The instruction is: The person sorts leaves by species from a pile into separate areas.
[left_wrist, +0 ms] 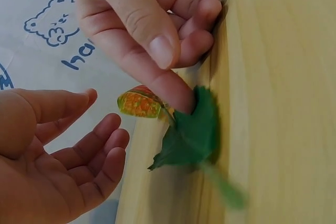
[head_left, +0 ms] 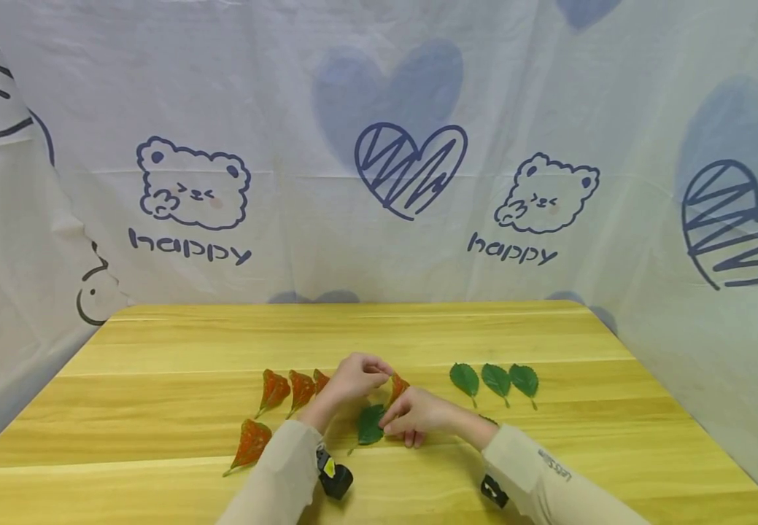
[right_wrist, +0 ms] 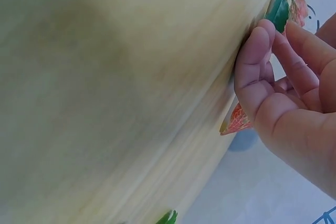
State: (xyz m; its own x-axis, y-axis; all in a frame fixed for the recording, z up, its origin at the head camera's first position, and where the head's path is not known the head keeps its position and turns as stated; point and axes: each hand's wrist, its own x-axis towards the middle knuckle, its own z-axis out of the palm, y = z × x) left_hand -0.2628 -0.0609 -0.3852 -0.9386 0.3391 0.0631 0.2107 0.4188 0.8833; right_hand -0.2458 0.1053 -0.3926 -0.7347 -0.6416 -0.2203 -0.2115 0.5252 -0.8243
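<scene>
A green leaf (head_left: 370, 425) with a toothed edge lies on the table between both hands, its stem toward the near left. My right hand (head_left: 416, 414) is at that leaf's right edge. In the left wrist view, its index fingertip touches the green leaf (left_wrist: 191, 135) while the thumb stays apart from it. Slightly farther back is a red-orange leaf (head_left: 399, 385), partly hidden by the right hand. Beside that red leaf's upper left my left hand (head_left: 359, 375) hovers, thumb and fingers apart with nothing between them, as the left wrist view shows for this hand (left_wrist: 63, 166).
Red leaves (head_left: 276, 390) stand in a row at left, one partly covered by the left hand. Another red leaf (head_left: 252, 442) lies nearer. Three green leaves (head_left: 497, 380) line up at right, and a leaf edge (head_left: 487, 419) peeks out behind the right wrist. A printed cloth (head_left: 300, 146) hangs behind the table (head_left: 615, 452).
</scene>
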